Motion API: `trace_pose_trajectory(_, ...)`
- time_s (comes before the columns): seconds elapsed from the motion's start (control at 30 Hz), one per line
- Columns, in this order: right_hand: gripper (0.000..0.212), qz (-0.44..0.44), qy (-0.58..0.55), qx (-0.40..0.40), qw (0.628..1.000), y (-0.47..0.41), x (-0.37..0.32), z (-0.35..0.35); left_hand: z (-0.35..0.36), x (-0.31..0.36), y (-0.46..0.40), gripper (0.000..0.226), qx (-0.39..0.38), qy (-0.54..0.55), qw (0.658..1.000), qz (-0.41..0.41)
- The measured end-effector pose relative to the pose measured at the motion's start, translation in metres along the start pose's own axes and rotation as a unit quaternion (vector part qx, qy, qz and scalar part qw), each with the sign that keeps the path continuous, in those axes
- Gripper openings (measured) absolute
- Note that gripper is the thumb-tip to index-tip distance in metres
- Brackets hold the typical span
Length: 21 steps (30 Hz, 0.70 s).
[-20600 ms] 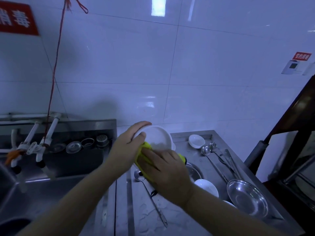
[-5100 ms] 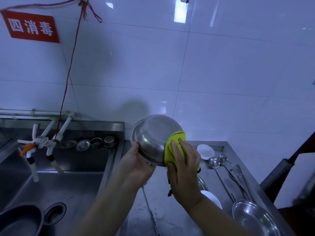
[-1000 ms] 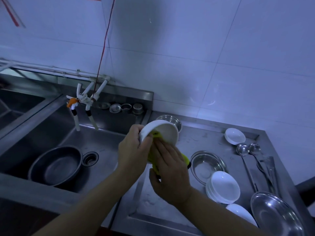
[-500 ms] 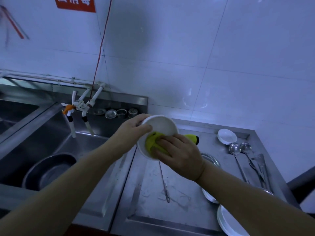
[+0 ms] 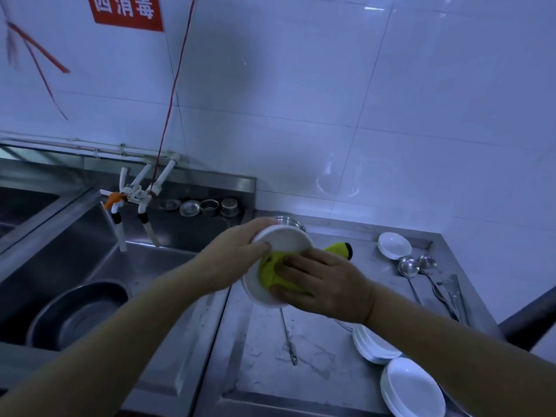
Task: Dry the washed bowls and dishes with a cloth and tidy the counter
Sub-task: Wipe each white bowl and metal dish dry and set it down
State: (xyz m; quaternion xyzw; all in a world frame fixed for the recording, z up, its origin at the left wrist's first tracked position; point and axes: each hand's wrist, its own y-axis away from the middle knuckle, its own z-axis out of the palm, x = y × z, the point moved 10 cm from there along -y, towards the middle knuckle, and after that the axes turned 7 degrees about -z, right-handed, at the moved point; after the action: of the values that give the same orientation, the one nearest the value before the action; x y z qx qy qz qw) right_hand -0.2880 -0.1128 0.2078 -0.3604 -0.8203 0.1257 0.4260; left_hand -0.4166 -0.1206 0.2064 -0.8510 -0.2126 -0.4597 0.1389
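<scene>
Our left hand [image 5: 237,260] grips the white bowl [image 5: 278,266] by its rim — slick, breakable; our right hand [image 5: 320,285] presses the soft yellow cloth [image 5: 270,272] inside.

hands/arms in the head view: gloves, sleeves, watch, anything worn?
Nothing worn that shows. The left hand and right hand are bare, no gloves, no rings visible. Both forearms are bare up to the frame edge, with no sleeve cuff, watch or band in view. Dim bluish light hides finer detail.
</scene>
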Motion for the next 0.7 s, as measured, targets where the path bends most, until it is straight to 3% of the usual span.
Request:
trace_pose_trajectory(0.07,0.008,0.018,-0.005,-0.002,1.0,0.0,0.007,0.0,-0.005,0.002,-0.006,0.04,-0.011,0.036,0.999,-0.018)
trace_pose_trajectory(0.2,0.015,0.185,0.061,0.032,0.98,-0.007,0.028,-0.007,-0.011,-0.002,0.003,0.032,0.176,0.196,0.965,0.009)
trace_pose_trajectory(0.3,0.02,0.3,0.051,0.075,0.95,-0.006,0.031,-0.007,0.01,-0.006,0.009,0.029,0.233,0.304,0.923,0.032)
trace_pose_trajectory(0.37,0.022,0.32,0.025,0.087,0.943,-0.004,0.026,-0.003,0.009,-0.002,0.006,0.028,0.241,0.298,0.922,0.049)
trace_pose_trajectory(0.47,0.024,0.246,-0.001,0.081,0.966,0.005,0.03,-0.003,0.004,0.006,-0.002,0.028,0.222,0.236,0.944,0.061)
trace_pose_trajectory(0.57,0.02,0.072,-0.006,0.043,0.996,0.025,0.034,-0.004,0.009,0.014,-0.011,0.027,0.181,0.148,0.972,0.031)
trace_pose_trajectory(0.63,0.019,-0.022,-0.025,0.028,0.999,0.038,0.039,-0.003,0.018,0.018,-0.024,0.031,0.104,0.071,0.992,-0.005)
trace_pose_trajectory(0.7,0.013,-0.033,-0.036,0.029,0.998,0.042,0.048,-0.003,0.019,0.02,-0.035,0.035,0.064,0.071,0.995,-0.04)
